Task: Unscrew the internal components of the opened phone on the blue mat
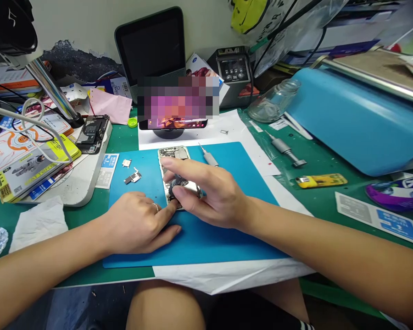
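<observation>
An opened smartphone (162,158) lies on the blue mat (209,243), its inner parts exposed and its lower half partly covered by my hands. My right hand (216,192) is over the phone, with a dark screwdriver (175,183) held between its fingers, pointing down into the casing; the tip is hidden. My left hand (141,224) rests on the mat, its index finger reaching to the phone's lower edge, its thumb stretched out and the other fingers curled under. Left of the phone lie a small metal part (126,162) and a bracket-like piece (133,177).
A second screwdriver (209,156) lies behind my right hand, another (285,151) farther right. A propped phone (174,123) stands at the back before a dark tablet-like screen (151,46). Boxes (34,165) crowd the left; a glass jar (273,101) and blue machine (344,119) stand right.
</observation>
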Demonstrator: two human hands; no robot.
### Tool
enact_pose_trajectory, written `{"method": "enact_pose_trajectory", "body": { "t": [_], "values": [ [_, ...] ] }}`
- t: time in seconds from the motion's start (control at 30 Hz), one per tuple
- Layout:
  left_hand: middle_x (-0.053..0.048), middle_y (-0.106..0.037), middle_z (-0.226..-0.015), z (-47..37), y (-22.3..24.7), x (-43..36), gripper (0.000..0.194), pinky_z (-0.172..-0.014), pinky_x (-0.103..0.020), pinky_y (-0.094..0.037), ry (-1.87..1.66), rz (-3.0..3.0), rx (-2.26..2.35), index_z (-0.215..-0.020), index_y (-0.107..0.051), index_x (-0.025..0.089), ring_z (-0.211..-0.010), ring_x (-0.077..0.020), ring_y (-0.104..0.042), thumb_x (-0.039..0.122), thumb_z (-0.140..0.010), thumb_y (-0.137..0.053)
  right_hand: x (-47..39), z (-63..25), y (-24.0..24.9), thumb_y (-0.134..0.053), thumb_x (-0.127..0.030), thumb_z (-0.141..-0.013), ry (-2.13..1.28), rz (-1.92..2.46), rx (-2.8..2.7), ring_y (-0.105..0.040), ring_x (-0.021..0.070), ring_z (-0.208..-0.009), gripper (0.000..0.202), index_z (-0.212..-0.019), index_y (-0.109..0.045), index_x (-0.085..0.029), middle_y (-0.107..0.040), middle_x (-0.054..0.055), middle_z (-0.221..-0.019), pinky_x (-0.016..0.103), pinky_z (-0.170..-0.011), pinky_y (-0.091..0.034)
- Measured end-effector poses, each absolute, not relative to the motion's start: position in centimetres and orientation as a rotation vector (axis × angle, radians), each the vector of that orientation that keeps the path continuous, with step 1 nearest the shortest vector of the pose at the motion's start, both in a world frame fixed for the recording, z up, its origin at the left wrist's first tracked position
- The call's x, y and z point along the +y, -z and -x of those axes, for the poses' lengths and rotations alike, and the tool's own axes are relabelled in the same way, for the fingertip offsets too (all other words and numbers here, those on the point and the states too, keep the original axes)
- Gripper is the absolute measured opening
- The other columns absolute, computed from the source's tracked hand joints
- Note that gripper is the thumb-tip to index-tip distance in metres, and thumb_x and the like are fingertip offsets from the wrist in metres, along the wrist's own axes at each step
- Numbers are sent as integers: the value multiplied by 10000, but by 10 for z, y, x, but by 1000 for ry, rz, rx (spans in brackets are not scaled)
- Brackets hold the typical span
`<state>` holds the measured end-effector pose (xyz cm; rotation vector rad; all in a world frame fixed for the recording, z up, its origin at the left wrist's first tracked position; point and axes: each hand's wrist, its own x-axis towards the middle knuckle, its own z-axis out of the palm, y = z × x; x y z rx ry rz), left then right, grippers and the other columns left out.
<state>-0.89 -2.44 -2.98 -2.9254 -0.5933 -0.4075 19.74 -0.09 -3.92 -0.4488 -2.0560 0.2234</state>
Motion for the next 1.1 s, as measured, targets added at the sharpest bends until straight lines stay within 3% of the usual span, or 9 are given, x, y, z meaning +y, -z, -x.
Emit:
{"method": "enact_pose_trajectory", "body": {
  "t": [0.13,0.2,0.37,0.53,0.7,0.83,1.0,1.1],
  "values": [
    [6,-616,-529,9,31,-24,368,-467,-368,-401,413,2926,-590,-944,-660,144,-453,-201,-605,371,-1058,-393,2,-199,41,-620,-154,-971,-173,435,-2058,-702,160,-824,458,-1406,-475,-165,-744,53,-974,313,-772,-624],
    [7,-621,-532,9,31,-25,371,-462,-372,-400,421,2923,-589,-989,-668,130,-456,-202,-608,368,-1059,-392,2,-199,40,-622,-120,-959,-160,438,-2064,-698,160,-821,462,-1397,-482,-159,-744,65,-987,319,-774,-624],
    [8,-624,-539,9,30,-25,352,-466,-378,-402,431,2933,-583,-914,-664,140,-442,-191,-592,359,-1052,-425,1,-202,36,-529,-16,-928,-203,434,-2098,-676,158,-774,501,-1407,-474,-152,-719,39,-889,321,-756,-619],
    [4,-632,-545,9,31,-24,365,-462,-370,-415,429,2943,-586,-1008,-680,112,-461,-201,-614,356,-1053,-412,2,-204,37,-630,-130,-957,-210,424,-2089,-682,168,-805,474,-1404,-481,-176,-697,28,-872,328,-747,-621],
    [3,-629,-541,8,31,-24,360,-463,-378,-432,415,2944,-577,-1005,-686,101,-444,-204,-599,356,-1047,-436,2,-205,37,-520,-54,-952,-212,454,-2098,-685,162,-814,523,-1448,-449,-204,-707,26,-896,329,-763,-632],
    [0,-631,-538,9,31,-25,379,-452,-377,-428,431,2927,-585,-1009,-690,102,-448,-209,-608,361,-1051,-417,3,-205,38,-607,-148,-963,-192,438,-2100,-695,176,-828,512,-1447,-445,-185,-720,42,-914,341,-763,-639],
    [7,-629,-538,8,30,-25,367,-450,-381,-425,434,2913,-586,-1007,-691,109,-443,-204,-603,365,-1048,-433,2,-207,38,-540,-62,-940,-167,497,-2107,-725,151,-972,579,-1485,-409,-208,-741,88,-1187,307,-866,-643],
    [9,-630,-540,8,29,-24,369,-453,-378,-423,432,2902,-589,-993,-695,112,-446,-198,-603,366,-1048,-433,3,-208,40,-567,-98,-938,-179,472,-2122,-730,165,-1040,594,-1496,-382,-179,-700,132,-1321,307,-902,-641]
  ]
}}
